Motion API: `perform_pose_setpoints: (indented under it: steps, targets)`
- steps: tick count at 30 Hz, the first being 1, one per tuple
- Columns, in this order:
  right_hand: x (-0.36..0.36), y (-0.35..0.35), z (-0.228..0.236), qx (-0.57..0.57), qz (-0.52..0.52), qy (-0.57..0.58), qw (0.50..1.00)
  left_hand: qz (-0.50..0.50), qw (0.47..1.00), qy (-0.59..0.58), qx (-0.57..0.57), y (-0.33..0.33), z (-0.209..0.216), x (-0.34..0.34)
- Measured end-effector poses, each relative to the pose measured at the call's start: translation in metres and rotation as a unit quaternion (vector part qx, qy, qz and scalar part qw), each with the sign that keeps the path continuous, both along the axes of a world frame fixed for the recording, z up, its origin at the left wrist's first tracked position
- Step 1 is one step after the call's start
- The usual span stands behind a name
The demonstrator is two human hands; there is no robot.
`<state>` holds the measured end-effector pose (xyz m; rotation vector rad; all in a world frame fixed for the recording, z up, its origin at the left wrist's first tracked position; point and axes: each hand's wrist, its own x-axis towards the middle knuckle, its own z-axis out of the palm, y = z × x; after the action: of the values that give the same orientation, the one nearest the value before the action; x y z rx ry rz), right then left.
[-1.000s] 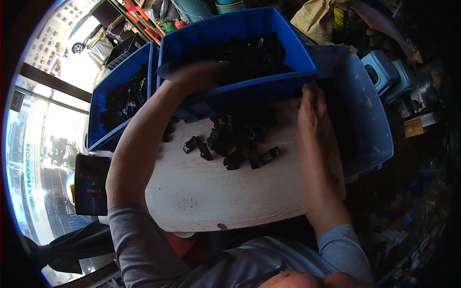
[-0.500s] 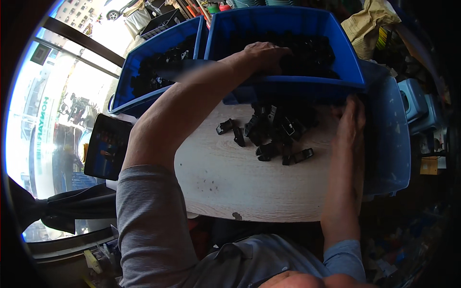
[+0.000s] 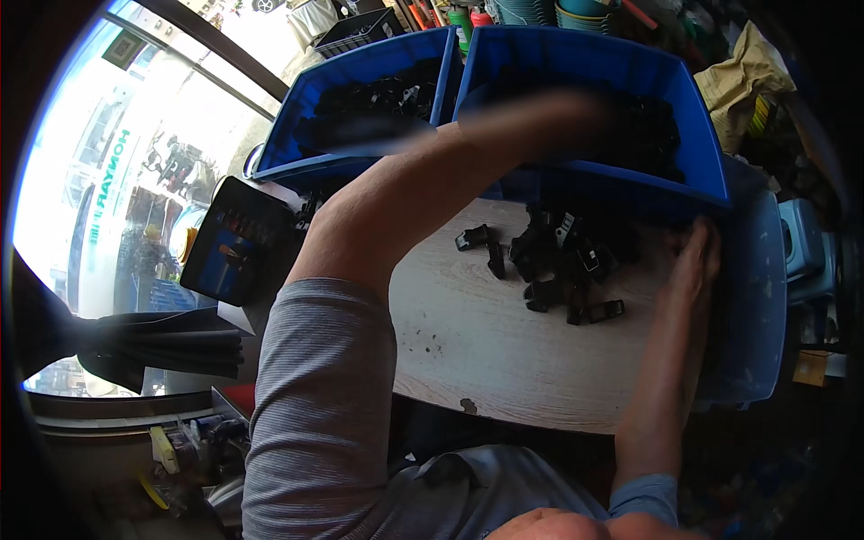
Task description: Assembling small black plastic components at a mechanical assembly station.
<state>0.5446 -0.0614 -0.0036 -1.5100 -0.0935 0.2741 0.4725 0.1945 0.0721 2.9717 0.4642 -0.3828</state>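
My left arm stretches across the table, and my left hand [image 3: 576, 117] is inside the right-hand blue bin [image 3: 711, 171], over a mass of small black plastic parts [image 3: 652, 135]. Motion smears that hand, so its fingers and anything in them cannot be made out. My right hand [image 3: 697, 256] rests at the table's right edge, near the bin's front corner, its fingers stretched out and thumb apart; nothing shows in it. Between my arms, a loose heap of black plastic parts [image 3: 571, 256] lies on the pale wood-grain table [image 3: 522, 369].
A second blue bin [image 3: 292, 162] of black parts stands at the back left. At the right is a translucent blue tub [image 3: 760, 297]. A tablet-like screen [image 3: 232, 243] leans on the left, before the window. A tan sack [image 3: 742, 81] sits behind the bins.
My left hand has shifted rightward within the bin and is now blurred. The whole view has swung, so the scene sits further right. My right hand stays by the bin corner.
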Motion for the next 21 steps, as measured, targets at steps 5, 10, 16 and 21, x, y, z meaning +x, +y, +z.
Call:
perform_pose_setpoints:
  steps: [5,10,16,21]
  targets:
    - [-0.006,0.003,0.005,-0.018,0.004,-0.007,1.0,-0.107,0.991,-0.073,0.037,0.005,-0.009,-0.008]
    - [-0.01,0.003,0.011,-0.023,-0.005,0.0,1.0,-0.061,0.996,-0.056,0.039,0.006,-0.008,-0.001]
    - [-0.006,0.001,0.006,-0.01,-0.001,0.0,1.0,0.002,0.997,-0.074,-0.005,-0.004,0.011,-0.003]
    - [-0.005,0.002,0.009,-0.034,0.003,-0.004,0.999,0.025,0.989,-0.146,0.004,0.001,0.023,-0.008]
